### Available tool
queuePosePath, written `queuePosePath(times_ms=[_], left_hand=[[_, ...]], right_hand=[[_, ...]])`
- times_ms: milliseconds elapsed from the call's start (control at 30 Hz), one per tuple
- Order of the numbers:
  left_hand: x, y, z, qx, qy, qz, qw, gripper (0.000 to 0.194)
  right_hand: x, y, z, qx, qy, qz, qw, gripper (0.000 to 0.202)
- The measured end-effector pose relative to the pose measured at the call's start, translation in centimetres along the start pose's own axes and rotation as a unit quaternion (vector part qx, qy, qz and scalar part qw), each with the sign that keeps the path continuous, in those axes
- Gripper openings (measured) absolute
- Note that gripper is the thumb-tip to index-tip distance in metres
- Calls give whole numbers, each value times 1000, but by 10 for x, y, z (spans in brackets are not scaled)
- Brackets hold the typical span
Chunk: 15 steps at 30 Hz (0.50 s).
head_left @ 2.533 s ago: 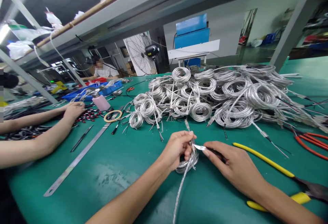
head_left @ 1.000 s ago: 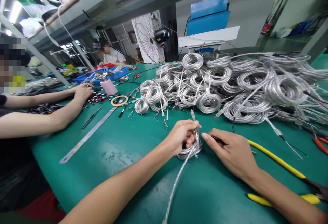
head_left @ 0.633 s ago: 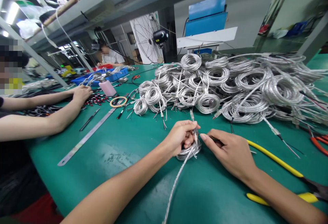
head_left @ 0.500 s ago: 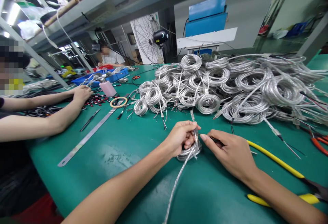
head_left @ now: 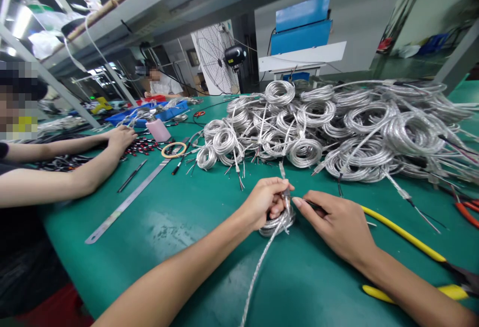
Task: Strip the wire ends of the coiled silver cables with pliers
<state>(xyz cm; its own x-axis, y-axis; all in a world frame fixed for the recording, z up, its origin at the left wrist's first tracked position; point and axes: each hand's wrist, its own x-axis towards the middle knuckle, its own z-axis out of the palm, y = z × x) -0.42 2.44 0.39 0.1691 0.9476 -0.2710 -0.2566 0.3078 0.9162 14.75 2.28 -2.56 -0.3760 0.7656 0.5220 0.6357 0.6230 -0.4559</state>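
My left hand (head_left: 267, 201) pinches a clear silvery cable near its connector end, above a small cable coil (head_left: 277, 225) on the green table (head_left: 179, 277). From that coil a loose length of cable (head_left: 258, 267) runs toward the bottom edge. Just right of it, my right hand (head_left: 337, 222) is closed, its thumb pointing at the left fingers; something thin and dark shows between its fingers, too small to name. Yellow-handled cutters (head_left: 407, 235) lie by and partly under my right forearm.
A large pile of coiled cables (head_left: 337, 127) spans the back. At left lie a steel ruler (head_left: 127, 205), a tape roll (head_left: 173, 150), a pink bottle (head_left: 157, 130) and a blue tray (head_left: 164, 112). Another person's hands (head_left: 121, 138) rest by dark wires. Orange-handled tool (head_left: 466, 215) at right.
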Motion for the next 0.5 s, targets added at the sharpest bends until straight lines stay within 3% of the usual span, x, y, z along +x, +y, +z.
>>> queuePosePath(times_ms=[500], left_hand=[[0,0,1,9,-5,5,1000,13]], right_hand=[[1,-2,1,-5,6,-20,1000,39]])
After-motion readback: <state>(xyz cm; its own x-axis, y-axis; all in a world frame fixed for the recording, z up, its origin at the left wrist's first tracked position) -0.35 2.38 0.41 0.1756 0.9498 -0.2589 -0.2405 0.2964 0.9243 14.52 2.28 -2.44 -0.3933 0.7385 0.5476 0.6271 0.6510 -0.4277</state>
